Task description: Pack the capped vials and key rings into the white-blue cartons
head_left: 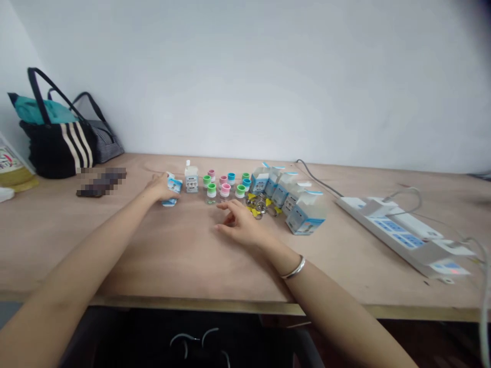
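Head view: the left hand (158, 188) clasps a small blue-and-white box (174, 186) that stands on the table (161, 255), at the left end of a cluster of bottles (225, 189) with pink, green and blue caps. The right hand (241, 224) lies open on the wood, fingers spread, holding nothing, just before the bottles and near the keyrings (261, 203). A row of boxes (284, 193) stands to their right; a power strip (402, 236) lies farther right, and a bag (57, 143) stands far left.

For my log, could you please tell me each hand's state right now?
Left hand: closed on a box.
Right hand: open, empty, resting on the table.
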Tool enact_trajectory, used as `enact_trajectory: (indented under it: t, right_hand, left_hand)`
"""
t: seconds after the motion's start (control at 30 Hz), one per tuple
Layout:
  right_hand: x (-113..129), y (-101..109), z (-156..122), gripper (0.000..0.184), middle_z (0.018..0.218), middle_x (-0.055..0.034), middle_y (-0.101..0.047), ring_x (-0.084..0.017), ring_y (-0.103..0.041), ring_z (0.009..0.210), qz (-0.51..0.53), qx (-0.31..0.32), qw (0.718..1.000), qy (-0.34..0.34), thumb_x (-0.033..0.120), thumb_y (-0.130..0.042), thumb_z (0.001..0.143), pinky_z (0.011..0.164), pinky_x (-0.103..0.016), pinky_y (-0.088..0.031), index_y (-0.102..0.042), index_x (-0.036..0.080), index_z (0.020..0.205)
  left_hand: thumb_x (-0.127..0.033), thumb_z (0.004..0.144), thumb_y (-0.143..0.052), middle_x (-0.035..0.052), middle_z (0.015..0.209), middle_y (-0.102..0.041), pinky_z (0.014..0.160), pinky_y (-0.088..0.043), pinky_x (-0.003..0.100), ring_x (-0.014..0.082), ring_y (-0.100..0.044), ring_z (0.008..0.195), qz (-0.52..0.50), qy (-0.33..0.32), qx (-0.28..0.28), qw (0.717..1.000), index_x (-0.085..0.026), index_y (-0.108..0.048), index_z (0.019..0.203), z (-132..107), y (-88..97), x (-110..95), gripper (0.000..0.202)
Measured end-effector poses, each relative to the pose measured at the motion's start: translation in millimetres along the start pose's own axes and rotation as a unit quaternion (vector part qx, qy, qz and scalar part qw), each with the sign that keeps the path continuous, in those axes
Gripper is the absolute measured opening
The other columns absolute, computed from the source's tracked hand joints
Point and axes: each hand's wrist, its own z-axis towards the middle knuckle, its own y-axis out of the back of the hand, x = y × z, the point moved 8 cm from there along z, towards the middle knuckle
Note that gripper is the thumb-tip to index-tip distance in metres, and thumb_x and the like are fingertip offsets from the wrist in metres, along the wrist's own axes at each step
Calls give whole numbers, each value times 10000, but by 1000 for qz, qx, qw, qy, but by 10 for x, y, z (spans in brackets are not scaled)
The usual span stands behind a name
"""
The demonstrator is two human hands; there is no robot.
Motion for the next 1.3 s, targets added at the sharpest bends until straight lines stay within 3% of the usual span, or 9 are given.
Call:
enact_trajectory:
  t: [0.27,0.4,0.47,0.6,0.73,0.87,0.97,1.17,1.3]
  right_hand:
    - [0,33,-13,411,1057,-79,-524,-122,-585,684,6,-15,1000,6,259,-692,717,655,-315,-521,-545,188,1095]
    - [2,71,7,429,1091,-89,-546,-131,-589,709,26,-48,998,13,282,-672,742,672,-313,-517,-527,195,1136]
    - [-18,156,25,447,1091,-99,-563,-152,-594,755,51,-93,994,6,356,-626,790,692,-317,-514,-498,190,1184]
    - [-103,430,16,438,1079,-97,-602,-185,-601,903,126,-199,972,-19,485,-368,917,778,-337,-504,-486,197,1225]
    - [-103,452,25,452,1066,-87,-645,-216,-607,968,90,-129,987,-24,517,-539,823,848,-359,-484,-596,178,1116]
    - [-28,235,23,495,1043,-74,-681,-247,-626,953,8,20,1000,5,464,-716,678,850,-375,-485,-652,182,1080]
    - [32,125,16,580,1126,-53,-661,-250,-618,999,-1,77,996,34,446,-740,648,875,-369,-476,-617,218,1167]
    - [66,164,21,592,1108,-59,-664,-255,-624,978,-29,33,997,57,306,-763,613,856,-365,-469,-604,212,1176]
    - [64,160,26,568,1076,-71,-654,-243,-613,972,-41,16,996,75,258,-772,603,848,-359,-460,-611,211,1146]
  left_hand:
    - [-320,716,-608,128,1214,-549,903,-425,376,285,-529,1109,-47,-16,-133,990,-171,-405,1245,-240,345,152,586]
    - [-278,748,-573,87,1189,-552,881,-458,332,226,-560,1039,-126,-116,-344,923,-188,-411,1233,-648,778,119,519]
    - [-269,756,-578,86,1197,-543,895,-459,326,214,-551,1050,-132,-206,-371,896,-190,-414,1231,-877,810,-36,509]
    - [-169,777,-544,86,1199,-559,993,-415,366,215,-520,1129,-81,-465,-183,862,-209,-468,1190,-1275,345,-629,422]
    - [-112,791,-503,90,1194,-567,992,-422,411,230,-519,1141,-70,-563,-98,817,-233,-507,1197,-1532,-88,-966,424]
    - [-92,789,-490,84,1192,-566,1003,-415,430,235,-524,1137,-73,-555,-81,825,-240,-512,1200,-1522,-261,-1107,438]
    - [-117,749,-550,85,1232,-537,1027,-396,436,253,-489,1185,-96,-508,-62,854,-242,-484,1222,-1444,-235,-1085,494]
    - [-346,660,-722,105,1293,-498,1008,-423,426,272,-489,1194,-228,-402,3,887,-226,-373,1297,-1283,-149,-884,736]
    - [-315,691,-693,63,1122,-606,926,-494,384,214,-594,1047,-326,-344,39,880,-214,-448,1172,-1195,-221,-808,549]
